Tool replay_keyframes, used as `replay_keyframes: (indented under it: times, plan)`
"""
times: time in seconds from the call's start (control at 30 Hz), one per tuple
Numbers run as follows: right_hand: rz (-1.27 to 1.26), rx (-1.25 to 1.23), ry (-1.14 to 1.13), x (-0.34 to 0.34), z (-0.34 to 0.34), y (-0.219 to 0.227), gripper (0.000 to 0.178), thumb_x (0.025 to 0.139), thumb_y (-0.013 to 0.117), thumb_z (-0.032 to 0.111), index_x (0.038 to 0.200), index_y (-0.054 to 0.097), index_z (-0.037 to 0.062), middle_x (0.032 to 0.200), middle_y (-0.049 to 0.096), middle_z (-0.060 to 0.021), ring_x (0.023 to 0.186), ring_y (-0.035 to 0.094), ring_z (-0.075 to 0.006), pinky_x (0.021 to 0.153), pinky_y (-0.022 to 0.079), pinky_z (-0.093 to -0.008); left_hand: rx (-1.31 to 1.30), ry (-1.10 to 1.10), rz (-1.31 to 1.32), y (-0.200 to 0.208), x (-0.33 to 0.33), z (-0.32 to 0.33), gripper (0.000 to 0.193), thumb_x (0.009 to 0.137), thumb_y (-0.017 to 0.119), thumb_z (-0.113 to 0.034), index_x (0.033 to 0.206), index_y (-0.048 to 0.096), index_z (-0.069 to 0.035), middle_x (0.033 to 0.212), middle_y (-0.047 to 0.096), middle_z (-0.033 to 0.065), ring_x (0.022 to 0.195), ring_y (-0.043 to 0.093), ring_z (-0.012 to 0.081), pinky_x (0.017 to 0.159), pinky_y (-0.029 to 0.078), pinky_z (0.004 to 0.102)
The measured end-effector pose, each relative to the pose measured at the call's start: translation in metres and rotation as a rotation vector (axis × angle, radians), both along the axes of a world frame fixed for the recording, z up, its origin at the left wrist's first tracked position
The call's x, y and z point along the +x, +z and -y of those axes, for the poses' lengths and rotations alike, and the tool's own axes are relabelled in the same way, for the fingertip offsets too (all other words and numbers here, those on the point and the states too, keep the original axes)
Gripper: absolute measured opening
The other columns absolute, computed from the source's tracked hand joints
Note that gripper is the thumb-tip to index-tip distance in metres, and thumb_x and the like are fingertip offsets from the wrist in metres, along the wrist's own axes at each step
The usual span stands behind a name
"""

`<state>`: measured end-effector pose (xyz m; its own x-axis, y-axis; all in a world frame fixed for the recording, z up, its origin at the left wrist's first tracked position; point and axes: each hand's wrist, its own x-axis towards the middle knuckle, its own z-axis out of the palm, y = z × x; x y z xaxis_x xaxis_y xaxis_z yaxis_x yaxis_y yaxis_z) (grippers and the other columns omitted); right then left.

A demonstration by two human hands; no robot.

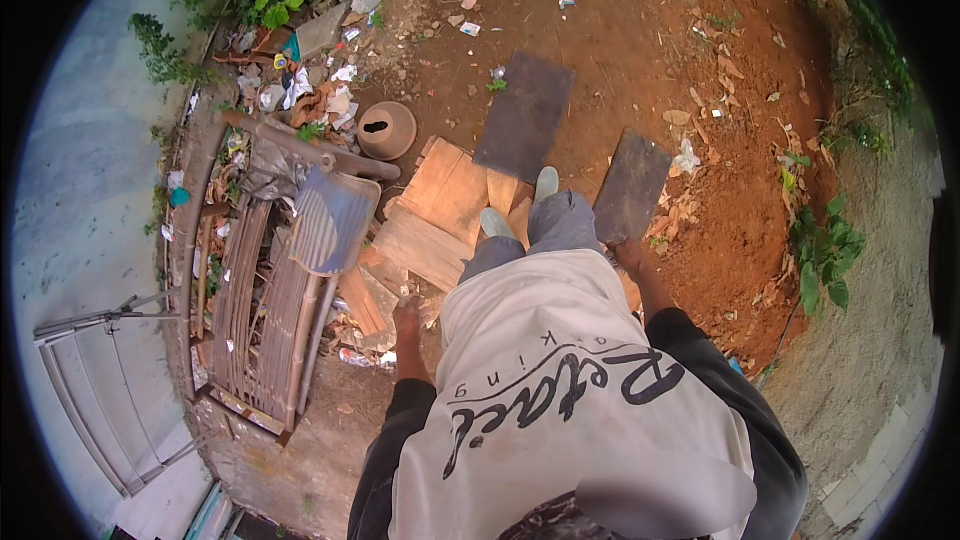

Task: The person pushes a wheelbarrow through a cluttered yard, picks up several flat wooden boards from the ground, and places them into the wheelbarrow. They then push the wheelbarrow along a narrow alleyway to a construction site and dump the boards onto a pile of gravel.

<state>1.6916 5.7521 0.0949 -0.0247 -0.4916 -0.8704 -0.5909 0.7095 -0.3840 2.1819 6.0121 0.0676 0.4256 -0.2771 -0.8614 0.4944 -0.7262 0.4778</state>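
My left hand [408,309] hangs at my side above wooden planks [362,302] and broken pieces on the ground. Its fingers point down and are mostly hidden; nothing shows in it. On the other side, my right hand [627,253] is low beside my leg, by the near edge of a dark rectangular board [632,185]. Its fingers are too small to make out, and I cannot tell whether they touch the board. A second dark board [525,112] lies flat farther ahead. Light wooden boards [440,190] lie in front of and beside my feet in grey shoes [545,183].
To the left stand a bamboo slatted bench [245,310] and a worn blue-grey panel [335,220]. A round clay pot [387,131] sits near litter and rubble [300,90] along a pale wall [80,190]. Reddish soil [760,160] with leaves rises at the right.
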Motion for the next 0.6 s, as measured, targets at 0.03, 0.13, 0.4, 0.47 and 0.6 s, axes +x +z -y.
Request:
replay_keyframes:
  times: [0.03, 0.13, 0.4, 0.47, 0.6]
  plan:
    - [0.028, 0.007, -0.072, -0.001, -0.001, 0.000, 0.033, 0.099, 0.059, 0.027, 0.118, 0.064, 0.0001, 0.092, 0.069, -0.0100, 0.074, 0.062, -0.0212, 0.068, 0.053, -0.0372, 0.013, -0.022, 0.008, 0.003, -0.006, 0.008, 0.034, 0.095, 0.064, -0.024, 0.121, 0.061, -0.003, 0.101, 0.067, 0.0081, 0.078, 0.068, 0.0204, 0.065, 0.057, 0.0312]
    - [0.080, -0.002, -0.132, -0.003, 0.003, -0.009, 0.025, 0.099, 0.058, 0.025, 0.110, 0.065, 0.0033, 0.088, 0.067, -0.0074, 0.071, 0.063, -0.0178, 0.062, 0.054, -0.0336, 0.057, -0.115, 0.021, 0.016, -0.018, 0.029, 0.032, 0.095, 0.063, -0.023, 0.120, 0.062, -0.004, 0.104, 0.066, 0.0084, 0.081, 0.067, 0.0200, 0.067, 0.056, 0.0309]
    - [0.061, -0.069, 0.012, 0.014, 0.015, -0.019, 0.030, 0.095, 0.059, 0.026, 0.106, 0.068, -0.0001, 0.087, 0.069, -0.0097, 0.069, 0.066, -0.0197, 0.060, 0.053, -0.0347, -0.015, -0.145, 0.066, 0.007, -0.018, 0.010, 0.030, 0.095, 0.064, -0.022, 0.120, 0.065, -0.006, 0.105, 0.066, 0.0076, 0.079, 0.067, 0.0193, 0.067, 0.055, 0.0327]
    - [0.013, -0.051, 0.084, 0.014, 0.017, -0.027, 0.020, 0.096, 0.059, 0.022, 0.101, 0.068, 0.0051, 0.084, 0.067, -0.0061, 0.069, 0.064, -0.0169, 0.061, 0.053, -0.0340, -0.009, -0.151, 0.078, 0.015, -0.020, 0.005, 0.029, 0.095, 0.064, -0.022, 0.119, 0.064, -0.006, 0.105, 0.067, 0.0074, 0.078, 0.067, 0.0191, 0.066, 0.055, 0.0327]
    - [0.061, -0.099, 0.120, 0.017, 0.022, -0.037, 0.020, 0.095, 0.060, 0.021, 0.100, 0.070, 0.0041, 0.084, 0.067, -0.0060, 0.070, 0.065, -0.0172, 0.061, 0.053, -0.0342, 0.011, -0.204, 0.059, 0.013, -0.011, -0.013, 0.027, 0.095, 0.064, -0.022, 0.117, 0.064, -0.006, 0.102, 0.067, 0.0068, 0.076, 0.066, 0.0184, 0.065, 0.054, 0.0326]
